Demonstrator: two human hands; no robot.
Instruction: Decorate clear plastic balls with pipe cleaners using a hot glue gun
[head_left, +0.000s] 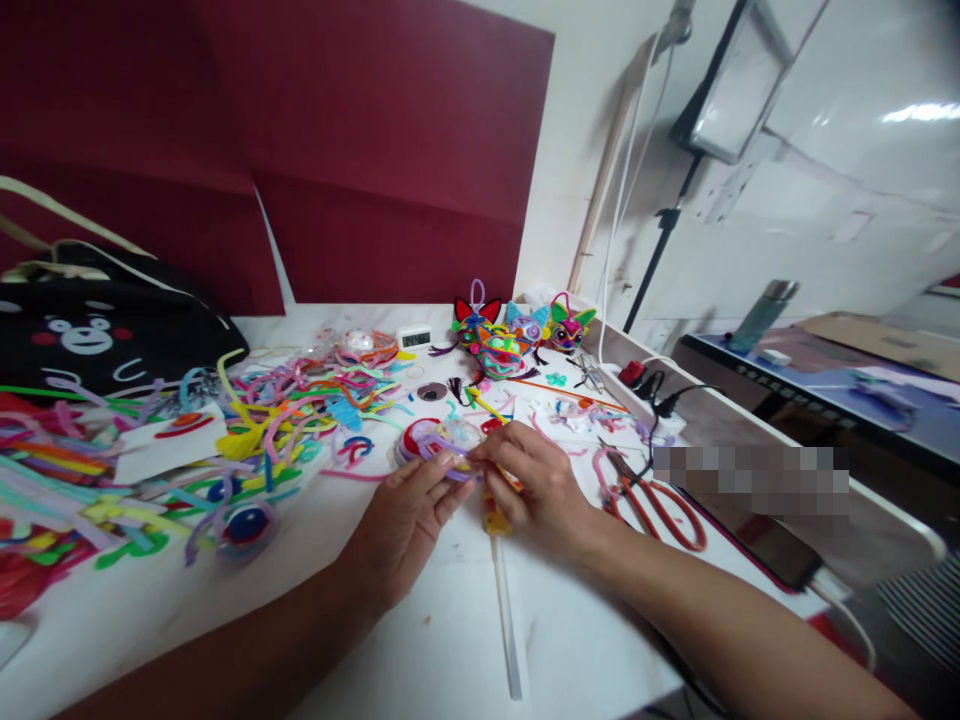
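Thumb and fingers of my left hand pinch a small purple pipe-cleaner piece, coiled flat, over the middle of the table. At its right edge the closed fingertips of my right hand meet it, partly hiding the contact. Below the right fingers shows a yellow glue gun, a long pale glue stick pointing from its rear toward me. Whether the right hand also touches the gun is hidden. Just behind the left fingers sits a round red and white coil.
Loose coloured pipe cleaners heap on the left, with a round blue-centred coil nearer me. Finished animal-head ornaments stand at the back. Orange-handled scissors, a phone and a power strip with cables lie right.
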